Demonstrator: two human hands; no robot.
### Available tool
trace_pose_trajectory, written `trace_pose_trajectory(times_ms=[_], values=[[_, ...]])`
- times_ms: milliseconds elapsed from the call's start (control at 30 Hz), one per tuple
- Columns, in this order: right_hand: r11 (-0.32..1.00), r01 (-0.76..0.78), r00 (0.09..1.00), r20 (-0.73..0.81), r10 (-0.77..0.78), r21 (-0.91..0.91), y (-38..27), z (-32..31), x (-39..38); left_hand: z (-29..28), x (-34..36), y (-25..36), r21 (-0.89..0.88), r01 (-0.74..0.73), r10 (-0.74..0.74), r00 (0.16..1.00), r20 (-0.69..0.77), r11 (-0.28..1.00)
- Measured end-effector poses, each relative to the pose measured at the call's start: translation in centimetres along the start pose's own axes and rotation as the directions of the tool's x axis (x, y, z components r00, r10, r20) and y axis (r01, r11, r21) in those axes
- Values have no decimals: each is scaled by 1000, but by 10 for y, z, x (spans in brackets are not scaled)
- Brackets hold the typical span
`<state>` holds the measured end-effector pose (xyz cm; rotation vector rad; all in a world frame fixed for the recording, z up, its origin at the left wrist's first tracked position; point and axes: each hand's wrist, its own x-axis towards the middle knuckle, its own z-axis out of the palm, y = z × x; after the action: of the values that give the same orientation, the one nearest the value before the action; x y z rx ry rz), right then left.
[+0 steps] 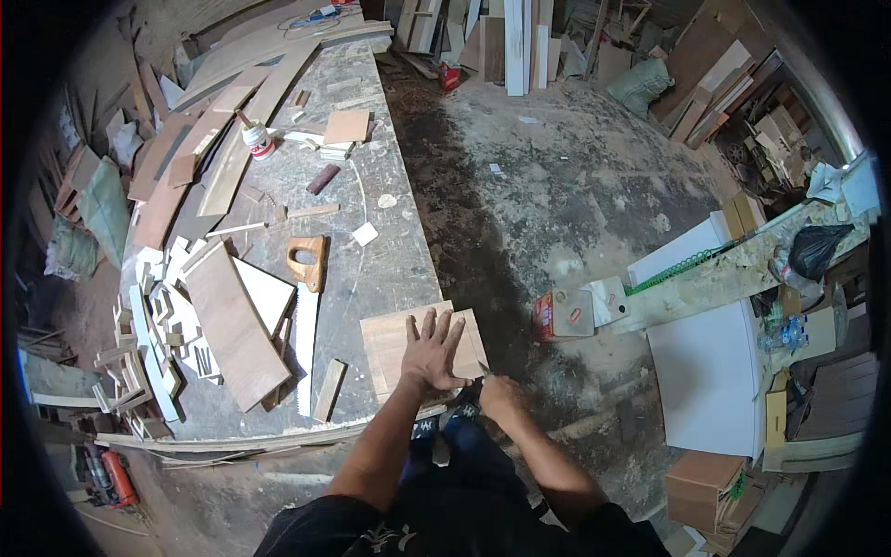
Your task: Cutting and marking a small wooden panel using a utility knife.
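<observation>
My left hand (432, 356) lies flat on a square, light wooden panel (382, 345), its fingers spread. The panel rests at the right edge of the workbench, close to my body. At the panel's lower right side, my right hand (502, 399) is closed around a slim tool with a pointed tip (484, 369). The tip meets the panel's edge; most of the tool is hidden in my fist, so its kind is unclear. Left of the panel lie a small wood strip (329, 390) and a handsaw with a wooden handle (307, 262).
On the workbench (371, 265) are a long brown board (237, 325), a heap of white offcuts (167, 311) and a white glue pot (257, 141). A red-sided tin (564, 314) stands off to the right, near a large white panel (705, 381). Boards lean at the back.
</observation>
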<state>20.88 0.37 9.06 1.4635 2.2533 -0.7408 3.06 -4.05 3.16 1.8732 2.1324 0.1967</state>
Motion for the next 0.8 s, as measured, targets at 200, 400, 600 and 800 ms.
trace_pose_trajectory(times_ms=[200,400,600,800], values=[[1000,-5,998,56,7,-26,5,-4,6,-7,1,5,-9,19,-19,1000,12,1000],[999,-32,995,89,34,-18,0,-3,11,1,1,1,-24,-9,8,999,-37,1000],[999,-1,1000,31,2,-53,11,9,15,1,0,3,30,-3,3,1000,-2,1000],[1000,-15,999,52,15,11,8,12,29,5,1,1,43,-15,16,999,-37,999]])
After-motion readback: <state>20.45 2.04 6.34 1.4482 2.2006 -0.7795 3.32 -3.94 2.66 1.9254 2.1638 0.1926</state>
